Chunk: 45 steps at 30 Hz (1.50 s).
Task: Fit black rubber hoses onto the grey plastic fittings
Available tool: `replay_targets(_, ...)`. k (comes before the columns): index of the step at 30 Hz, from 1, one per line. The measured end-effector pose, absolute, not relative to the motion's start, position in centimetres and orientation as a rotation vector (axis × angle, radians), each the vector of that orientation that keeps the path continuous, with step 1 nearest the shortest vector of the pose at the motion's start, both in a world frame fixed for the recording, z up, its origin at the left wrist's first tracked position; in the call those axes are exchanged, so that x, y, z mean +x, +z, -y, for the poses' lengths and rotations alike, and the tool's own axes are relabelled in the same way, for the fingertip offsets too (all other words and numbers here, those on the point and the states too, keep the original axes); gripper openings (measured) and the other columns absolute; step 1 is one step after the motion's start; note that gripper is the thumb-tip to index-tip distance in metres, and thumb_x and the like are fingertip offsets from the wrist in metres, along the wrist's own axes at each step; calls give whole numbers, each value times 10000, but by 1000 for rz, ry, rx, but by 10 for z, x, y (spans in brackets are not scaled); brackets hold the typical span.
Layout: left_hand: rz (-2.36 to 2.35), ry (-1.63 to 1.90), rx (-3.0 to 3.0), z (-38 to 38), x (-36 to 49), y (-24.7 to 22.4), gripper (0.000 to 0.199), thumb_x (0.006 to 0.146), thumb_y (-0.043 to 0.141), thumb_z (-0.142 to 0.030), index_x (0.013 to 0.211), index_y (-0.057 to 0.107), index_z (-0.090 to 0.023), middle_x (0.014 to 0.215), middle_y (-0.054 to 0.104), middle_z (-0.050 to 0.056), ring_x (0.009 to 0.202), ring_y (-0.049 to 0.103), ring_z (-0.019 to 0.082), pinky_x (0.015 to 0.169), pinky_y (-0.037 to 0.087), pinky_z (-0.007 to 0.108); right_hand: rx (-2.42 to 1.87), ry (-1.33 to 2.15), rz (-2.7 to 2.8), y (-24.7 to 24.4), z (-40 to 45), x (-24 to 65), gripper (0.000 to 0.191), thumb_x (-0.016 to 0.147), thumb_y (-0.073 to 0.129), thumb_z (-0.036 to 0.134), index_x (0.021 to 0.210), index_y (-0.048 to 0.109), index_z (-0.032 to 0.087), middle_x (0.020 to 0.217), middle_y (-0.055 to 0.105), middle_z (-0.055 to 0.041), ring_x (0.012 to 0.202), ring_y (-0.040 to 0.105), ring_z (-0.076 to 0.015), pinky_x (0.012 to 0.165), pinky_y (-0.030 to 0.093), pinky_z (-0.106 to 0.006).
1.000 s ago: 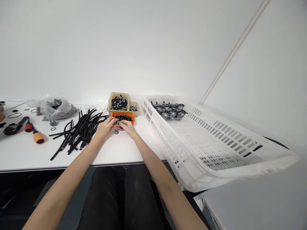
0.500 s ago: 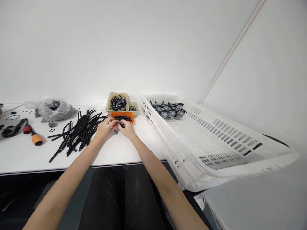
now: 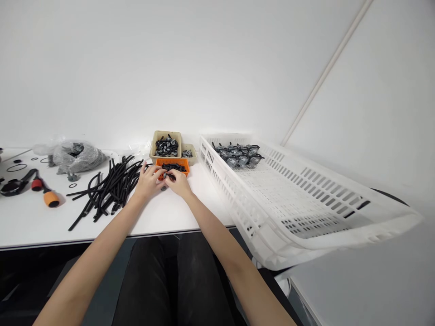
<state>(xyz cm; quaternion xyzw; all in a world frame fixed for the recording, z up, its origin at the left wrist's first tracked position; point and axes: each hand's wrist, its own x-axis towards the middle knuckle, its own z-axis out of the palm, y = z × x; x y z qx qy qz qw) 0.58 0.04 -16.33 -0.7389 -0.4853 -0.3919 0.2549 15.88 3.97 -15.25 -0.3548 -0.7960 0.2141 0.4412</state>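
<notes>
In front of the orange basket (image 3: 186, 162), both my hands meet at the fingertips. My left hand (image 3: 148, 181) pinches a small grey round part (image 3: 165, 175), its index finger raised. Between the fingers of my right hand (image 3: 180, 182) is a short black rubber piece (image 3: 171, 177), which seems to touch the grey part; whether they are joined I cannot tell. Another small grey piece (image 3: 163, 188) sits on the table just below the hands. Short black pieces (image 3: 174, 167) fill the orange basket.
Black tubes (image 3: 113, 185) lie piled left of my hands. Behind stand two beige bins (image 3: 154, 156) of small parts. At right, a white crate (image 3: 234, 199) holds grey assemblies (image 3: 238, 156). Further left are a plastic bag of parts (image 3: 78, 156) and an orange-handled tool (image 3: 50, 198).
My left fingers have lifted and spread a little. The grey part now shows between my hands, and the black piece in my right fingers has turned slightly.
</notes>
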Motion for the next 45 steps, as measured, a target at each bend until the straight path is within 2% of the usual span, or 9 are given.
replay_targets(33, 1340, -1098, -2056, 0, 8, -165, 245, 863, 543, -308, 1065, 658, -233, 996, 680, 72, 979, 619, 246, 1144, 224, 564, -941, 472, 2061, -154, -41, 159, 169, 779, 468, 152, 892, 590, 184, 890, 659, -55, 825, 586, -198, 790, 459, -314)
replay_targets(45, 1338, -1134, -2043, -2, 6, -168, 243, 865, 543, -296, 1070, 654, -227, 1004, 685, 70, 984, 619, 240, 1144, 232, 552, -887, 481, 2040, -153, -42, 159, 221, 785, 466, 134, 936, 620, 185, 939, 673, -49, 848, 605, -183, 817, 470, -301)
